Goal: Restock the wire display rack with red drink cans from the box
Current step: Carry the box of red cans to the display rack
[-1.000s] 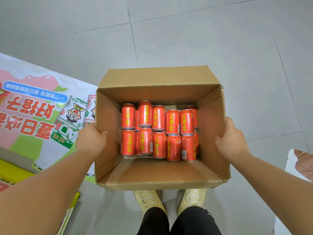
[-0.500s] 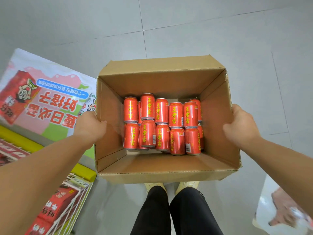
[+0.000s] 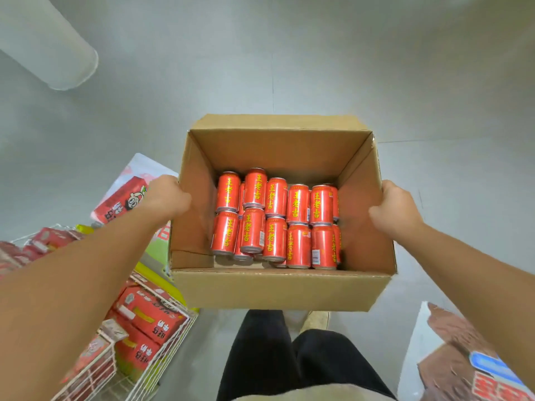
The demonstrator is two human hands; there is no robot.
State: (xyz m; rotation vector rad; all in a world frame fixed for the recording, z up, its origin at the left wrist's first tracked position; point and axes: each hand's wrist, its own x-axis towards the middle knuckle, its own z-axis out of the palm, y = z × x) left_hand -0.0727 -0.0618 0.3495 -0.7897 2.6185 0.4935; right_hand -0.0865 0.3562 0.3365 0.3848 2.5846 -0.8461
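Since the earlier frame the box (image 3: 278, 287) has shifted right in your view, and the wire display rack (image 3: 162, 351) has come further into the lower-left corner. The red drink cans (image 3: 275, 221) are all inside the box, packed in two rows with their long axes running away from you. Whether they lie flat or stand in a tipped box is hard to say from this angle.

Your left hand (image 3: 166, 196) grips the left wall's rim and your right hand (image 3: 396, 209) grips the right wall's. The fingers of both are curled on the cardboard, so neither is free for a can. The cans sit between your hands. The rack, holding red cartons (image 3: 147, 314), lies down to your left beside that forearm, so the left hand is nearer it. You probably need to set the box down first.

Below is grey tiled floor (image 3: 318, 68), with a pale column (image 3: 49, 44) at upper left.
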